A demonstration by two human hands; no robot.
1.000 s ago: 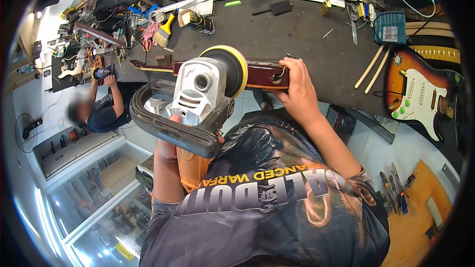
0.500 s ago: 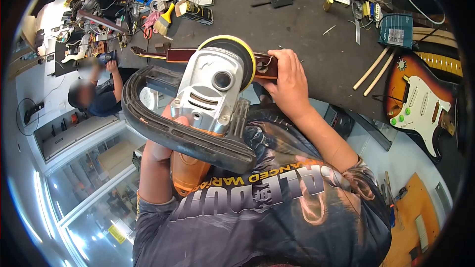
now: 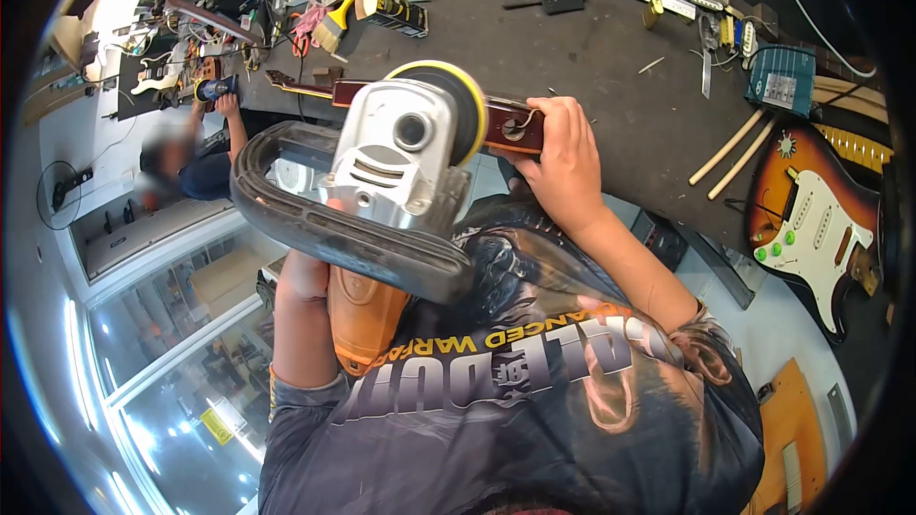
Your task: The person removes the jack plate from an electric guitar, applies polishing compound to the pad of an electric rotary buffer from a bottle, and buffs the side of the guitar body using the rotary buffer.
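An orange-and-silver power polisher (image 3: 382, 148) with a black loop handle (image 3: 353, 253) fills the middle of the view. My left hand (image 3: 307, 272) is closed around its body, mostly hidden behind the handle. The polisher's round yellow-edged pad (image 3: 468, 105) faces away from me, over the dark red guitar (image 3: 515, 127). At the guitar's right end, my right hand (image 3: 565, 157) grips the edge, with a hole and a short wire near its fingers. The guitar's middle is hidden behind the polisher; its headstock shows at the left. Whether the pad touches it, I cannot tell.
A dark workbench (image 3: 611, 57) carries a paintbrush (image 3: 334, 27), a box (image 3: 391, 11) and two wooden sticks (image 3: 730, 157). A sunburst guitar body (image 3: 806, 210) lies at right. Another person (image 3: 205, 167) works at far left with a blue tool (image 3: 215, 88).
The polisher has moved slightly left and up relative to the guitar. The camera view has shifted a little, so the bench things appear farther right. Both hands keep their grip.
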